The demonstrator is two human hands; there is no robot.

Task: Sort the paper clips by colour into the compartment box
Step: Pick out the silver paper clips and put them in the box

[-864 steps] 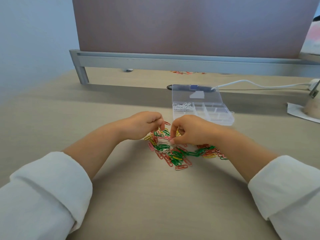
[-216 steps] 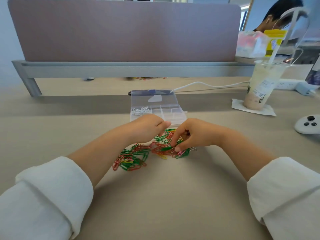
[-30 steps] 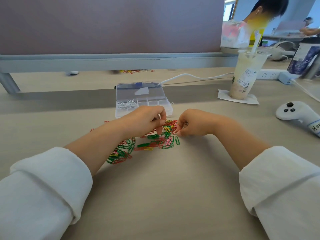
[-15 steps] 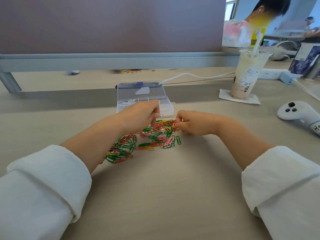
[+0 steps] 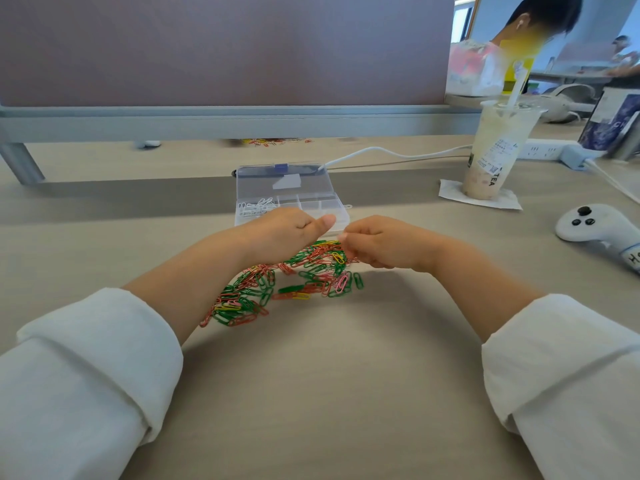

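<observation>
A pile of green, red, yellow and pink paper clips (image 5: 304, 271) lies on the desk in front of me. Behind it stands the clear compartment box (image 5: 313, 206) with its lid open. White clips (image 5: 256, 206) fill its left compartment. My left hand (image 5: 284, 232) hovers over the pile at the box's front edge. Its thumb is pressed to the curled forefinger, pinching a small clip that the fingers mostly hide. My right hand (image 5: 377, 242) is curled in a fist beside it, fingertips together over the pile's right end, and I see nothing in it.
An iced tea cup (image 5: 495, 150) on a napkin stands at the back right, and a white controller (image 5: 595, 226) lies at the right. A white cable (image 5: 381, 154) runs behind the box. A grey-framed partition (image 5: 207, 46) closes off the back. One loose clip (image 5: 347, 205) lies by the box's right side.
My left hand has lifted from the pile toward the box's front edge, with a pale clip at its fingertips half a second ago. My right hand has stayed at the pile's right end.
</observation>
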